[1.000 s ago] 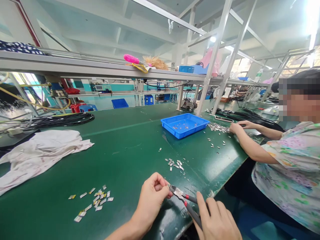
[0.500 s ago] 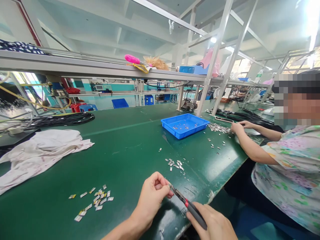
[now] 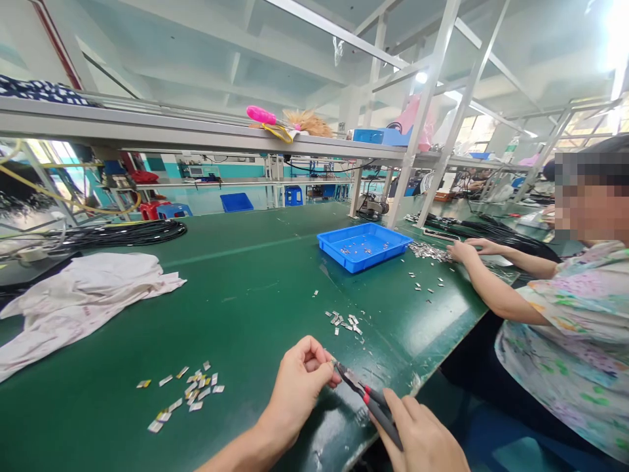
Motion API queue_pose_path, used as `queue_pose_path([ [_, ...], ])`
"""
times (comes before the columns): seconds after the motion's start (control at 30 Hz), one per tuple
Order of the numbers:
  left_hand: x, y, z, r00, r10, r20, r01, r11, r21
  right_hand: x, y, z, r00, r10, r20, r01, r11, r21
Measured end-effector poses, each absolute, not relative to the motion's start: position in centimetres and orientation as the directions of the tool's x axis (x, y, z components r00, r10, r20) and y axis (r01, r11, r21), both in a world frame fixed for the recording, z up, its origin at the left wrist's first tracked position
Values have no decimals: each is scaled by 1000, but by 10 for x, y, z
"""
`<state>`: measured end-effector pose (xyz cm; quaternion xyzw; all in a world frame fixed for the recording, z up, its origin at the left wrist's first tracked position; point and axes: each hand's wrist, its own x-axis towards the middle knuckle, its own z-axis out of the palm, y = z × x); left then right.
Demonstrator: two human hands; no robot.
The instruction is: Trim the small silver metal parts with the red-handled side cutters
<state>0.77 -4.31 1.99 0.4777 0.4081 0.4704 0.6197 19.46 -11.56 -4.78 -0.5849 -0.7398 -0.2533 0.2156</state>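
My left hand (image 3: pixel 305 375) pinches a tiny piece between thumb and forefinger; only a sliver of it shows, and its kind is hard to make out. At that piece sit the jaw tips of the pliers (image 3: pixel 354 383), which have dark grey handles with red collars. My right hand (image 3: pixel 421 429) grips these handles, which stand somewhat apart. Beyond my hands lies a small group of flat silvery pieces (image 3: pixel 338 320). To the left is another pile of similar pieces (image 3: pixel 196 387), some with yellow parts.
A blue tray (image 3: pixel 363 261) with scattered small pieces stands farther back on the green table (image 3: pixel 246 262). A crumpled white cloth (image 3: pixel 93 288) lies left, near coiled black cables (image 3: pixel 122 233). At right, a co-worker (image 3: pixel 565 314) handles pieces by a silvery heap (image 3: pixel 432 252).
The plier handles have spread apart in my right hand, and the second handle now shows. My left hand stays almost in place. The co-worker's head has shifted slightly right.
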Motion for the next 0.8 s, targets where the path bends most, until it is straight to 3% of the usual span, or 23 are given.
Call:
queue_pose_path([
  [0.1,8,-42,24,248,967,-54,-216,110,970,194,-113,-42,-184,911,368,922,290,-258],
  [0.17,8,-42,25,257,965,-49,-230,110,967,195,-113,-40,-178,942,285,902,272,-335],
  [0.23,8,-43,25,254,966,-50,-229,110,967,195,-114,-42,-152,901,405,946,252,-206],
  [0.3,9,-44,24,239,969,-57,-216,110,970,194,-116,-44,-161,800,578,983,182,22],
  [0.37,9,-45,22,225,972,-62,-204,109,973,192,-118,-44,-188,736,650,979,87,185],
  [0.57,8,-44,17,220,974,-50,-190,94,977,184,-120,-39,-227,700,677,947,-3,321],
  [0.63,7,-43,17,224,973,-49,-180,91,979,186,-120,-44,-237,688,686,943,-6,332],
  [0.7,7,-42,18,236,971,-45,-175,87,981,189,-119,-48,-234,702,672,962,64,267],
  [0.77,6,-42,21,258,965,-41,-183,90,979,191,-117,-46,-178,804,567,982,183,48],
  [0.8,6,-41,22,271,962,-41,-189,95,977,192,-116,-43,-137,885,444,971,209,-117],
])
